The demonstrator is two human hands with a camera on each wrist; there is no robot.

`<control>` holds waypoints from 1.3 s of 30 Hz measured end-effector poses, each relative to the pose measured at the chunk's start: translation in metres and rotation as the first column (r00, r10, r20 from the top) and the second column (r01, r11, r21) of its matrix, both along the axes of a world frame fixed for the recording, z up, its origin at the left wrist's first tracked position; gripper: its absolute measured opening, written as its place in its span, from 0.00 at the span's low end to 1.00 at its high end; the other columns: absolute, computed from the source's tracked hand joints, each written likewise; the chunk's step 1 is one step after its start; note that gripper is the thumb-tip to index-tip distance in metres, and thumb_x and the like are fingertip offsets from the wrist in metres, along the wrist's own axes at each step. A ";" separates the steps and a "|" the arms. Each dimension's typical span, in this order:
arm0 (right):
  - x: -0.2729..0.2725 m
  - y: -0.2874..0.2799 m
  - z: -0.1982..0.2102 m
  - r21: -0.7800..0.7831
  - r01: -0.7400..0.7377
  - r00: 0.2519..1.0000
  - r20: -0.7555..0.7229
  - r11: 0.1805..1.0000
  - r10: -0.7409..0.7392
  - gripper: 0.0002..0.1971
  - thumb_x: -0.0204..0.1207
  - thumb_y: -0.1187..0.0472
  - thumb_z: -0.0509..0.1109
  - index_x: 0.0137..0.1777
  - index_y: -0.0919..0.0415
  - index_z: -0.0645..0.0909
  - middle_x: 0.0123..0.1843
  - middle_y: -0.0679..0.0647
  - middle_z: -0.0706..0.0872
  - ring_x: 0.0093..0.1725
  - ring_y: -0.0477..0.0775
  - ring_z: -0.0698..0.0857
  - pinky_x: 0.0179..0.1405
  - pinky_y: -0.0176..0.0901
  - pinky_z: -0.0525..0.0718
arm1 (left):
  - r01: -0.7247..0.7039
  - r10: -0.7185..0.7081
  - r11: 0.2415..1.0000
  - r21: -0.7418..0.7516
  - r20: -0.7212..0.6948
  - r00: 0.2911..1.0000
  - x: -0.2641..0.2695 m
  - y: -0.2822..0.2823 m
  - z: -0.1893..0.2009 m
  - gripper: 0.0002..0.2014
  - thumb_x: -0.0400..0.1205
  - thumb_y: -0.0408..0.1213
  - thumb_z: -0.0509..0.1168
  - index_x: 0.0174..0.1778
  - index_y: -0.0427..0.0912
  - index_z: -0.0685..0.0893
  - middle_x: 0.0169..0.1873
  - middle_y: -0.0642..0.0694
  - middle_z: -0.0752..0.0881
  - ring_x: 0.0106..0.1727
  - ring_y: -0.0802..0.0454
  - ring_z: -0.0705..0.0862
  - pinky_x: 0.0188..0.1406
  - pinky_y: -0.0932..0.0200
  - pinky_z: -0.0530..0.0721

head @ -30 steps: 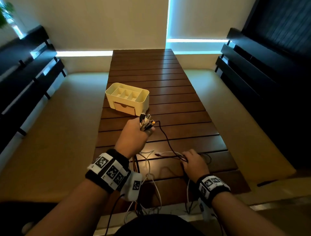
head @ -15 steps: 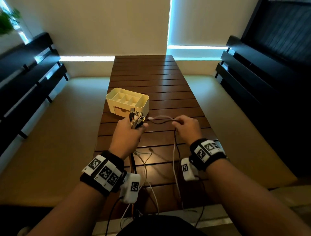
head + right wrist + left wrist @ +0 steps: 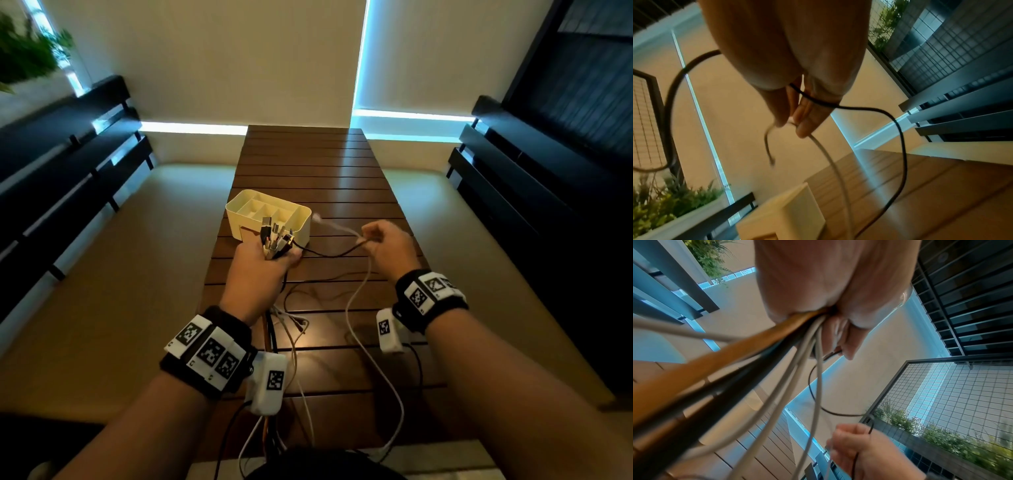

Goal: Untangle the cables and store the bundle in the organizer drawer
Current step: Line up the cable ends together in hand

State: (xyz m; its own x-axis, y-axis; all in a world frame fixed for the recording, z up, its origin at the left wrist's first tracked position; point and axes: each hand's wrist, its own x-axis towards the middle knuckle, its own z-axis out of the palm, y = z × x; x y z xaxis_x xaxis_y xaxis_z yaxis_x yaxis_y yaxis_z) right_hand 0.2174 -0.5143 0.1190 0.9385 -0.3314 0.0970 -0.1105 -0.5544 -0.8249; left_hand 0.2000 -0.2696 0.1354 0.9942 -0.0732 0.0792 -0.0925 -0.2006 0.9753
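Note:
My left hand (image 3: 265, 262) grips a bundle of cables (image 3: 275, 240) by their plug ends, which stick up in front of the cream organizer (image 3: 270, 219). Orange, black and white strands (image 3: 777, 356) trail from that fist toward me. My right hand (image 3: 387, 245) is raised to the right and pinches a white cable (image 3: 356, 298); its free end (image 3: 318, 218) points left toward the organizer. A thin black cable (image 3: 329, 254) sags between both hands and crosses the right fingers (image 3: 809, 112). The organizer's small drawer (image 3: 248, 233) is mostly hidden behind the plugs.
The dark slatted wooden table (image 3: 308, 171) runs away from me. Loose cable loops (image 3: 294, 318) lie on it between my forearms and hang over its near edge. Dark benches (image 3: 58, 178) flank both sides, and a beige floor (image 3: 113, 274) lies beside the table.
My right hand rose from the table and swung right with the white cable, pulling its end free. The left hand lifted the plug bundle closer to the organizer.

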 end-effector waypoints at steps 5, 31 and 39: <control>-0.018 0.001 -0.011 -0.042 -0.187 0.970 -0.164 0.982 0.177 0.32 0.71 0.62 0.81 0.75 0.51 0.75 0.70 0.48 0.77 0.70 0.48 0.76 0.67 0.42 0.76 | -0.026 0.026 0.999 0.030 0.005 1.000 0.003 -0.006 -0.001 0.10 0.81 0.41 0.74 0.54 0.42 0.86 0.27 0.47 0.73 0.32 0.57 0.75 0.39 0.52 0.78; -0.109 -0.013 -0.099 -0.048 -0.548 0.213 -0.974 0.835 0.084 0.25 0.70 0.37 0.78 0.51 0.60 0.89 0.48 0.53 0.93 0.50 0.57 0.91 0.59 0.53 0.88 | 0.024 -0.027 0.996 0.086 0.033 0.999 -0.014 -0.009 -0.003 0.04 0.82 0.41 0.73 0.42 0.50 0.84 0.22 0.58 0.77 0.28 0.57 0.73 0.37 0.50 0.75; -0.106 -0.021 -0.118 -0.136 -0.542 0.338 -0.939 0.830 0.067 0.16 0.75 0.49 0.76 0.52 0.62 0.88 0.49 0.55 0.93 0.48 0.56 0.92 0.53 0.51 0.91 | 0.075 -0.083 0.987 0.142 0.055 0.995 -0.023 -0.023 -0.001 0.06 0.81 0.39 0.73 0.46 0.41 0.85 0.29 0.52 0.78 0.29 0.54 0.74 0.35 0.53 0.74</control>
